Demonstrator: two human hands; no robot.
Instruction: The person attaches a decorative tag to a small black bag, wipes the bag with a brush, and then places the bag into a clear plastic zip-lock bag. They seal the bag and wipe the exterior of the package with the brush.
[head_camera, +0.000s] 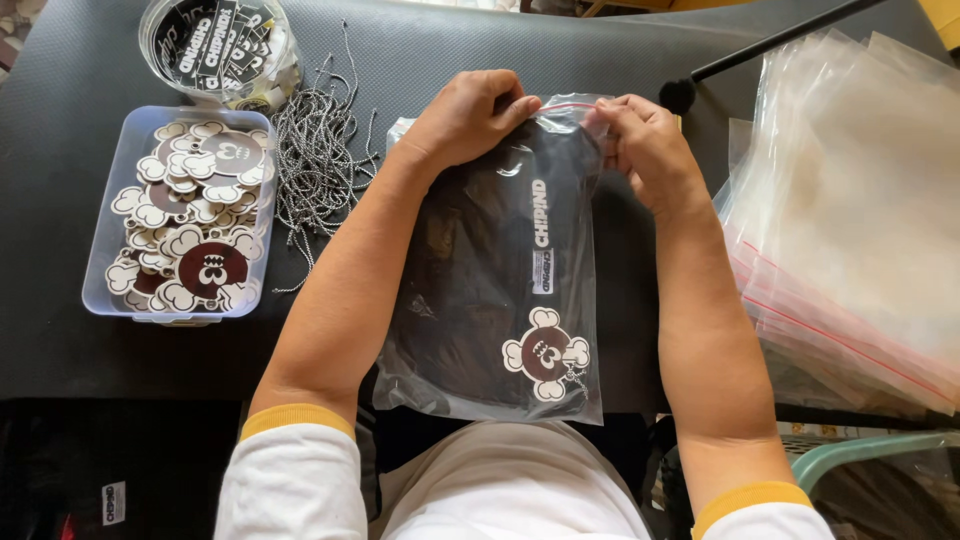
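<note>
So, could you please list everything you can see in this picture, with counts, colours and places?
clear zip bag: one, holding a folded black garment, centre of the table
cut-out tag: one, dark brown and cream, inside the bag near its lower right corner
rectangular tub: one, clear plastic, left, full of the same brown and cream tags
round tub: one, clear, top left, holding black and white labels
cords: a heap, black and white speckled, between the tubs and the bag
empty bags: a stack, clear with red zip lines, right
table: one, black
left hand: pinching the bag's top edge
right hand: pinching the same edge
</note>
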